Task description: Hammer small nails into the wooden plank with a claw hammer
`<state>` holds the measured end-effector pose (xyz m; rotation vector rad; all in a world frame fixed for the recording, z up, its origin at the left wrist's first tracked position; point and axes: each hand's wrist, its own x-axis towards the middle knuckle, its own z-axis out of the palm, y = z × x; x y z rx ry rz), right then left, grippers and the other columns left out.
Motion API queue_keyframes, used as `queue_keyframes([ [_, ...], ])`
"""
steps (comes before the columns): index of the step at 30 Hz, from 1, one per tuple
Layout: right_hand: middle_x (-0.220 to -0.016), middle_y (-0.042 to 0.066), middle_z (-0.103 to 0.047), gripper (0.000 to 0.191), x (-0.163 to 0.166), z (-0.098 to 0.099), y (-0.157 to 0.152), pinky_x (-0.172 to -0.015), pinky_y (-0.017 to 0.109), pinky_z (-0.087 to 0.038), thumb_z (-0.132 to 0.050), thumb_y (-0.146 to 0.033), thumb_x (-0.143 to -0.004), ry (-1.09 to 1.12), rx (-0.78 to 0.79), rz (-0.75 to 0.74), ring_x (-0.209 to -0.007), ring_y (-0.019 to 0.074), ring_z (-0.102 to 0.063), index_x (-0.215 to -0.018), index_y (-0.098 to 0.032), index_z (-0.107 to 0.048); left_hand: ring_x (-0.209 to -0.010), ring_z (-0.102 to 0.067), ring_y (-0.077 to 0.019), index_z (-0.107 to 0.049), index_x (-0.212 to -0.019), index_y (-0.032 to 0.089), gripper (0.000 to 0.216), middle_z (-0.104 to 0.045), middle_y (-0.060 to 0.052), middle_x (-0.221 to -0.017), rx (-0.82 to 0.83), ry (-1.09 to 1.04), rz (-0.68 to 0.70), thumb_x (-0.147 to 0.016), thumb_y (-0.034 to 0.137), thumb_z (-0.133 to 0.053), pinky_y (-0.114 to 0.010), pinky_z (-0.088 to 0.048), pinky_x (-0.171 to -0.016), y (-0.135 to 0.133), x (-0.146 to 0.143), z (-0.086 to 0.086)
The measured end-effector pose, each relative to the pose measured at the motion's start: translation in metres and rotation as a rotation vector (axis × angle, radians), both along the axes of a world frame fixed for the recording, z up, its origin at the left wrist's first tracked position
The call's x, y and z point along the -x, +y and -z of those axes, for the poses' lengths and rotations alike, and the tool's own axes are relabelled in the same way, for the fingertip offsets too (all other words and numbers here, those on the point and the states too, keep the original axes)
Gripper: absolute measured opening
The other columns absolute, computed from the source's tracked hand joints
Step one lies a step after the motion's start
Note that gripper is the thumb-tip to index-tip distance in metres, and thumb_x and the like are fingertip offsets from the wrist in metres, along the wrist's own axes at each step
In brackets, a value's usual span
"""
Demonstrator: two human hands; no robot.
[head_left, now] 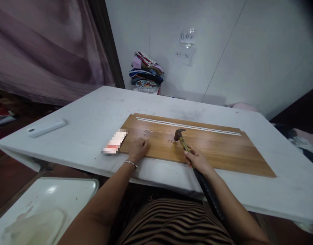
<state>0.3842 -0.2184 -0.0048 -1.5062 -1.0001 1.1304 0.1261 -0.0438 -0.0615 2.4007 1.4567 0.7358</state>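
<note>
My right hand (197, 159) is wrapped around the handle of a claw hammer (182, 140), gripping it well up toward the head. The rusty hammer head is just above a brown wooden board (222, 149), beside a few small dark marks or nail heads; contact with the wood cannot be made out. Toward the board's left end rests my left hand (138, 149), its fingers curled in, and whatever they may hold is hidden. Right beyond its knuckles lies a small pile of loose nails (147, 133). Two pale measuring strips (187, 125) run along the board's far edge.
The board lies on a white-covered table (90, 112). A blurred-out flat item (114, 142) is at its left end. Farther left is a white long-handled object (47, 127). Folded clothes (146, 73) are stacked by the wall; a white stool (44, 204) stands at lower left.
</note>
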Motion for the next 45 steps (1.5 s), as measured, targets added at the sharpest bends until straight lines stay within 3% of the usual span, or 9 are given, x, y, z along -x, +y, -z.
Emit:
queue_keyframes([
  [13,-0.056,-0.008,-0.049,0.046,0.001,0.0064,-0.0007,-0.034,0.022,-0.033,-0.066,-0.043,-0.078,0.003,0.012,0.012,-0.038,0.0088,-0.039,-0.117,-0.019,-0.06,-0.076,-0.059,-0.0197,-0.064,-0.068,0.019,0.042,-0.07,-0.008,-0.077,0.021,0.016,-0.007,-0.098,0.039,-0.043,-0.031,-0.038,-0.069,-0.0028,-0.0006,-0.0053],
  [23,-0.057,-0.009,-0.048,0.054,-0.0002,-0.0017,0.0003,-0.035,0.022,-0.036,-0.066,-0.042,-0.078,-0.003,0.002,0.013,-0.041,0.0096,-0.041,-0.125,-0.017,-0.059,-0.074,-0.059,-0.0194,-0.063,-0.068,0.019,0.042,-0.068,-0.008,-0.076,0.021,0.015,-0.004,-0.098,0.04,-0.043,-0.031,-0.037,-0.068,-0.002,-0.0005,-0.0041],
  [33,-0.057,-0.008,-0.049,0.04,0.0,0.0068,-0.0005,-0.035,0.022,-0.034,-0.068,-0.043,-0.079,0.019,0.007,-0.013,-0.039,0.0093,-0.039,-0.111,-0.02,-0.06,-0.078,-0.06,-0.02,-0.066,-0.07,0.018,0.041,-0.071,-0.009,-0.081,0.021,0.032,-0.015,-0.098,0.039,-0.044,-0.031,-0.038,-0.07,-0.0033,-0.0011,-0.0057],
  [45,-0.057,-0.008,-0.048,0.049,0.0003,-0.0013,-0.0002,-0.035,0.023,-0.035,-0.066,-0.041,-0.079,-0.005,0.011,-0.002,-0.041,0.0101,-0.04,-0.121,-0.018,-0.06,-0.076,-0.06,-0.0208,-0.061,-0.065,0.019,0.041,-0.068,-0.009,-0.076,0.019,0.019,-0.002,-0.097,0.039,-0.044,-0.032,-0.039,-0.069,-0.0006,-0.0003,-0.0041],
])
